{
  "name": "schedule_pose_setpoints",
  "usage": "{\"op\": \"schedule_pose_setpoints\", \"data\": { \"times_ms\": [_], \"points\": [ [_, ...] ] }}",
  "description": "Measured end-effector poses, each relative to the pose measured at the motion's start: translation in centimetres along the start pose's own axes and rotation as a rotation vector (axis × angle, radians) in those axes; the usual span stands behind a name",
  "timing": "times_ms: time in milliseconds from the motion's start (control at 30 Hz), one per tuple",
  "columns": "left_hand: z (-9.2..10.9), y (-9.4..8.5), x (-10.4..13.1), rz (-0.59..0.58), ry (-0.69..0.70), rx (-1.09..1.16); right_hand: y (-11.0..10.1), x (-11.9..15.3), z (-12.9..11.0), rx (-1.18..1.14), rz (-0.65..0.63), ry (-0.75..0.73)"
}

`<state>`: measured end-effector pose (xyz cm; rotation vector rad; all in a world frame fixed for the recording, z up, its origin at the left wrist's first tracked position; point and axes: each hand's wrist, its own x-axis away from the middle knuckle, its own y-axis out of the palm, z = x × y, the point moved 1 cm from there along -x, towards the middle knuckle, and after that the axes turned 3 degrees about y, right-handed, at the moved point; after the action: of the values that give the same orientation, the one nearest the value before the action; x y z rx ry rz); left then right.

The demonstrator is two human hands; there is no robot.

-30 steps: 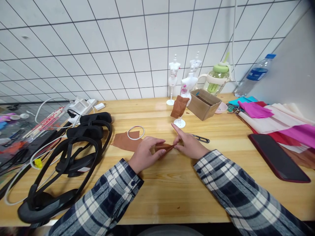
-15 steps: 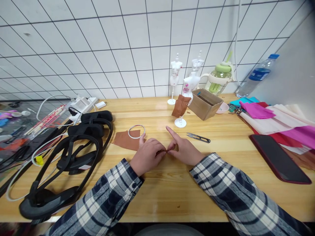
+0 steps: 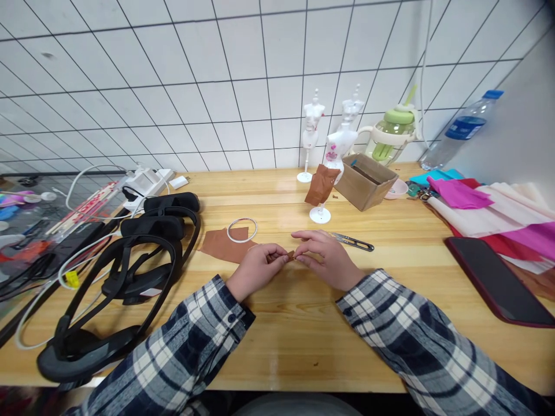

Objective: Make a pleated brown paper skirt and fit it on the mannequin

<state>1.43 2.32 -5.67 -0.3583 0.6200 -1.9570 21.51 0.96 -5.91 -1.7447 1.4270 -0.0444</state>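
Observation:
A small brown scrap [image 3: 291, 255] is pinched between the thumb and fingers of my left hand [image 3: 259, 270]. My right hand [image 3: 328, 259] touches the scrap's right end with closed fingertips; whether it grips anything besides the scrap is too small to tell. Left of my hands, a larger brown cloth [image 3: 221, 247] lies flat with a thin white ring [image 3: 242, 239] on it. Black thread snips [image 3: 356, 242] rest just beyond my right hand. Farther back, a small white dress form [image 3: 319, 215] on a stand has brown cloth [image 3: 322, 185] around its lower part.
Black headsets [image 3: 169, 277] and white cables crowd the left side. Two more dress forms, a cardboard box [image 3: 364, 188], a green-lidded cup [image 3: 392, 136] and a bottle [image 3: 462, 128] stand at the back. Coloured fabrics [image 3: 498, 214] and a phone [image 3: 503, 280] lie at right.
My right index finger, raised before, has bent down toward the others. My left hand has turned and its thumb has come down, so the brown scrap now shows between my hands. The view has shifted slightly.

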Motion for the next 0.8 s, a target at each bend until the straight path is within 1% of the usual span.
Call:
{"op": "schedule_pose_setpoints", "data": {
  "times_ms": [133,333,567,800],
  "points": [
    [0.3,0.0,0.1,-0.018,0.027,-0.005,0.3,0.1,0.2,0.086,0.008,-0.014],
    [0.9,-0.3,0.0,-0.029,0.011,0.129,0.0,0.0,-0.5,0.148,0.034,-0.05],
    [0.9,-0.2,0.1,-0.013,-0.002,0.163,0.2,0.1,-0.9,0.188,0.123,-0.019],
    [1.1,-0.2,0.1,-0.005,-0.017,0.208,0.3,0.2,-0.9,0.25,0.095,-0.04]
  ]
}}
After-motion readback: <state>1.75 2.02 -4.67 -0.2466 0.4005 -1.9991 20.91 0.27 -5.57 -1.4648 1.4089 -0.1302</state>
